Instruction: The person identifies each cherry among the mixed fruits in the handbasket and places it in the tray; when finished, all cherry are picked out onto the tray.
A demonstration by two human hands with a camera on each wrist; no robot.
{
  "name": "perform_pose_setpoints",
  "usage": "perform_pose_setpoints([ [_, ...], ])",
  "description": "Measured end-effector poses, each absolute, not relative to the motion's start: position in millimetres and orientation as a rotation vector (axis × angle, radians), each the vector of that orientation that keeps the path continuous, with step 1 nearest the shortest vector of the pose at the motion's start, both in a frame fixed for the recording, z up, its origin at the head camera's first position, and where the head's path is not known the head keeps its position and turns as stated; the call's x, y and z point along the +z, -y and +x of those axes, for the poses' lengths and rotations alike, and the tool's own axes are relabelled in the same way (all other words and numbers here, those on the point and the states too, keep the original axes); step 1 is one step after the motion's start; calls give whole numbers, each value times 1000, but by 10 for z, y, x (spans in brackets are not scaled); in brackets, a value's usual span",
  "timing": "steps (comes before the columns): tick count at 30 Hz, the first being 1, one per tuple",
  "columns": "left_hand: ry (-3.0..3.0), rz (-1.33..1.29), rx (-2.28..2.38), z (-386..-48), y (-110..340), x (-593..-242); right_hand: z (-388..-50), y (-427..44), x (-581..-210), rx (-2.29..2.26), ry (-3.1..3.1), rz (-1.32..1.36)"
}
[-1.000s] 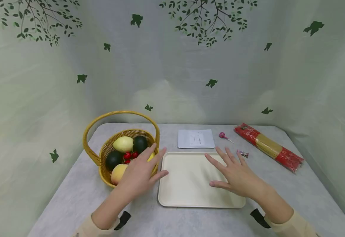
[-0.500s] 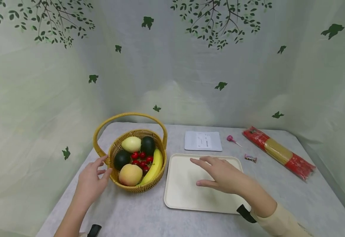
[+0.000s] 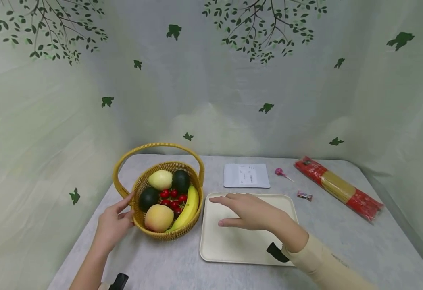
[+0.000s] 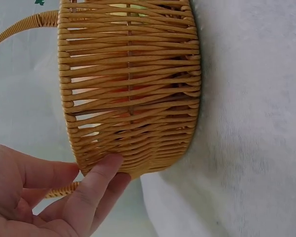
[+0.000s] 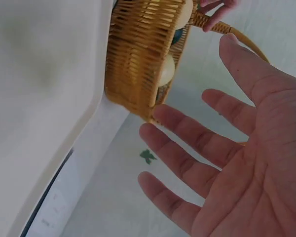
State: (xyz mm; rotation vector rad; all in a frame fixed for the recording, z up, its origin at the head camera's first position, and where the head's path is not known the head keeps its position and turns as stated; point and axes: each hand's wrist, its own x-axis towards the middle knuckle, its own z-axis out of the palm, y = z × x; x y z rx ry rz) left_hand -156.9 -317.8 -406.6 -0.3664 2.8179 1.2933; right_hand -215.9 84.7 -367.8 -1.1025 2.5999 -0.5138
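Left of centre in the frame, a round woven wicker basket (image 3: 167,237) cradles a blushed peach (image 3: 159,218) and a curved banana (image 3: 189,211), its rim pinched by the left hand (image 3: 112,226). The right hand (image 3: 247,211), fingers extended and thumb spread wide, hangs above a smooth cream tray (image 3: 240,247) at lower centre. Toward the right, beyond, lie a wrapped candy (image 3: 304,196), glossy noodle packet (image 3: 338,188) and pink lollipop (image 3: 279,172).
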Motion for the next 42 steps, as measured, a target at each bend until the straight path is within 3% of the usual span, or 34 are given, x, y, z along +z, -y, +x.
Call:
perform_pose_setpoints([
  [19,-2405,-474,1726,-1598,3335,-4304,-2792,128,-3571,-624,-2390,-1320],
  [42,-2146,-398,1933,-1656,3394,-4310,-3092,661,-3815,-456,-2402,-1017],
])
